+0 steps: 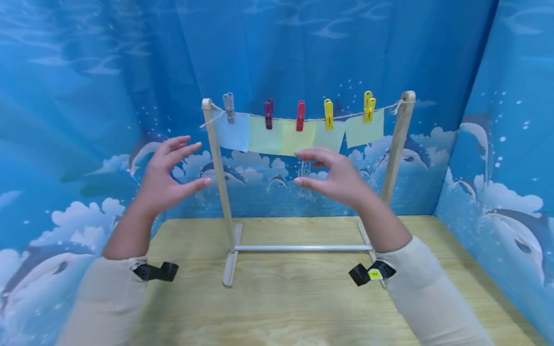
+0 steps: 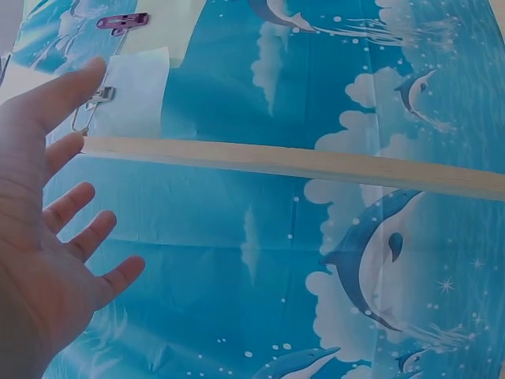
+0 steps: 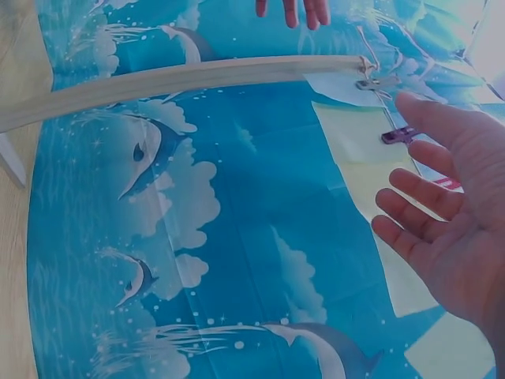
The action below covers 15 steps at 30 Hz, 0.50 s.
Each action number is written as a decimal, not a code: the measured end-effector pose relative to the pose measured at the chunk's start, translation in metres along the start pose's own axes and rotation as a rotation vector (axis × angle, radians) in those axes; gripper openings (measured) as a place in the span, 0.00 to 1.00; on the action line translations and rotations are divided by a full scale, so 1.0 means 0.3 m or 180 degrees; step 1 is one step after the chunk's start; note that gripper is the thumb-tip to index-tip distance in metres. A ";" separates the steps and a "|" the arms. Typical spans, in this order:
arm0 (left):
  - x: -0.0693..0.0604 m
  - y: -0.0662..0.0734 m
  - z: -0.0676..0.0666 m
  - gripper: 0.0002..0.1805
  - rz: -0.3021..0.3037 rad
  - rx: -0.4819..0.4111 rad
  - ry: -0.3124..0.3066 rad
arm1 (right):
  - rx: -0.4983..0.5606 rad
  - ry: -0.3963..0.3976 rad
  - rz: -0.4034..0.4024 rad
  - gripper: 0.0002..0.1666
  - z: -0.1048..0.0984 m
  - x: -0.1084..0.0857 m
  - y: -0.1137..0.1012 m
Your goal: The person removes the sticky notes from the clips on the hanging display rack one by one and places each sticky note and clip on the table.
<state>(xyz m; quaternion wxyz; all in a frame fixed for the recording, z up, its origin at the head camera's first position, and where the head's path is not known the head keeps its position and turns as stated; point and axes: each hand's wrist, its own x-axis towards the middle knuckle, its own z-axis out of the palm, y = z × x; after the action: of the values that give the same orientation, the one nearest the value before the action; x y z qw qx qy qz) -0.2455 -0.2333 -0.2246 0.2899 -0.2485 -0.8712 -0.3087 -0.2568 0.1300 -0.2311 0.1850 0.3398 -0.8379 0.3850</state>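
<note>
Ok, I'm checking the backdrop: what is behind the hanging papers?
A blue printed curtain shows above and below the papers; the part directly behind them is covered, so its print there cannot be made out.

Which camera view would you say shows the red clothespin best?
The head view: the red clothespin shows whole there. The right wrist view shows only a sliver between the fingers; the left wrist view shows none.

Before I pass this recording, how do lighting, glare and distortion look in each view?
Head: fairly even light, pale sheen on the table; left wrist: the left hand looks dim; right wrist: glare washes out the top right corner, and the post looks bowed, likely lens distortion.
</note>
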 end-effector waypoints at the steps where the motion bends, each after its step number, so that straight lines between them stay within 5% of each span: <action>1: 0.001 0.003 -0.005 0.39 -0.0037 -0.0019 0.0008 | 0.0011 0.0002 0.0004 0.32 0.006 0.006 -0.002; 15: 0.092 0.060 -0.056 0.35 -0.0280 -0.0397 0.0208 | 0.0306 0.0179 0.0019 0.28 0.070 0.090 -0.054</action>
<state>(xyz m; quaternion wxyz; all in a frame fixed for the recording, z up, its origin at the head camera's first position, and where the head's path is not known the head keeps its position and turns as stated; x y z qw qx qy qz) -0.2482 -0.2255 -0.1885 0.2881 -0.2174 -0.8504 -0.3828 -0.2652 0.0947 -0.2204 0.1909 0.3348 -0.8139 0.4347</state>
